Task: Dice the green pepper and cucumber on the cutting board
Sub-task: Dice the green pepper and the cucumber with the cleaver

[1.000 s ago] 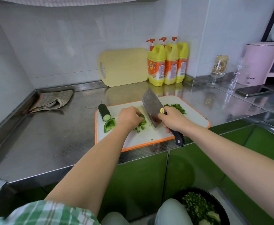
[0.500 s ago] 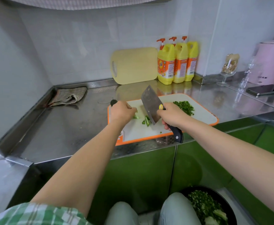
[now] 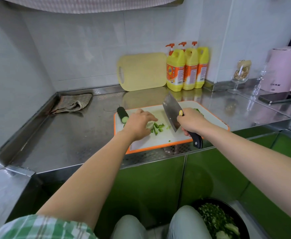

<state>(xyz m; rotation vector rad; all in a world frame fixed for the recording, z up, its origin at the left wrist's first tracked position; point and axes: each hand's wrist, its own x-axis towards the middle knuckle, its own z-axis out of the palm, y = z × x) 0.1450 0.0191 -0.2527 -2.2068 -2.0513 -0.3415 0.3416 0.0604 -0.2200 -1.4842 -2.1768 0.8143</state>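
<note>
Uncurled since a moment ago, my left hand (image 3: 139, 124) spreads loose fingers over pepper strips (image 3: 157, 128) mid cutting board (image 3: 158, 143), my right hand (image 3: 191, 123) grips the lifted cleaver (image 3: 173, 112), some dice (image 3: 198, 111) seemingly piled behind it, cucumber (image 3: 122, 115) at the left edge undiced.

The cutting board (image 3: 160, 141) is open along its near edge. Its middle is crowded by pepper strips (image 3: 156, 127), the left hand (image 3: 137, 124) and the tilted cleaver (image 3: 172, 111) gripped by the right hand (image 3: 192, 122), and the cucumber (image 3: 122, 114) blocks the far-left corner. Bare counter (image 3: 68, 140) runs left to a cloth (image 3: 72, 103), while a yellow board (image 3: 143, 71) and detergent bottles (image 3: 186, 69) wall off the back.
</note>
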